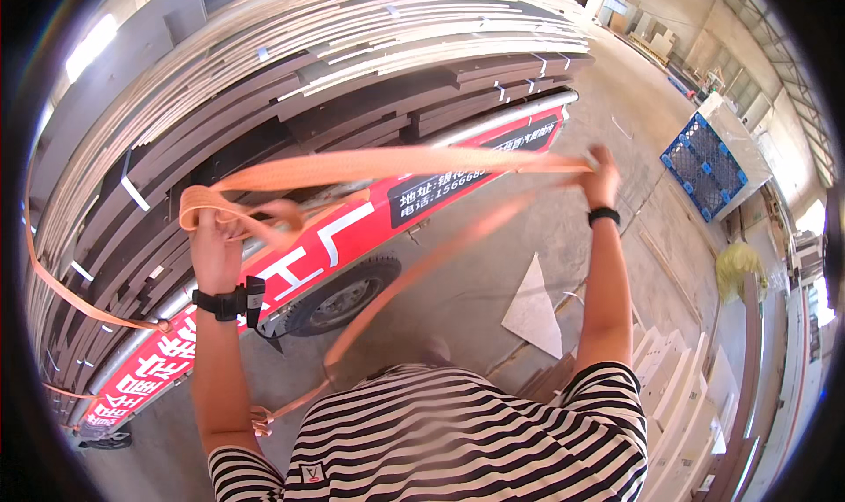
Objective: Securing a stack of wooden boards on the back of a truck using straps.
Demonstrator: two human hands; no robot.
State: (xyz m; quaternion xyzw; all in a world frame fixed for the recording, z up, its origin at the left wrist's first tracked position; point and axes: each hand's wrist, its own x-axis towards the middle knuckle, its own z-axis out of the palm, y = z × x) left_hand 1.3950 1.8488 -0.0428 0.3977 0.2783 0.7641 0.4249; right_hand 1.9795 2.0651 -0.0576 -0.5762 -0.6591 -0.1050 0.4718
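A long orange webbing strap (378, 164) stretches between my raised hands in front of the loaded truck. My left hand (217, 248) is closed around it, with a loop curling over the fingers and more loose folds beside them. Out to the right, my right hand (601, 178) grips the strap's other stretch, slightly blurred. From there a length sags down towards my waist and trails off at lower left. Just beyond my hands runs the truck's red side panel (363, 232) with white lettering. Stacked dark and pale boards (378, 88) lie on the truck bed above it.
A second orange strap (84, 301) comes down over the load at far left to the bed's edge. Below the panel is a wheel (341, 299). A pale triangular offcut (535, 313) lies on the floor. White boards (673, 396) and a blue pallet (704, 167) stand at right.
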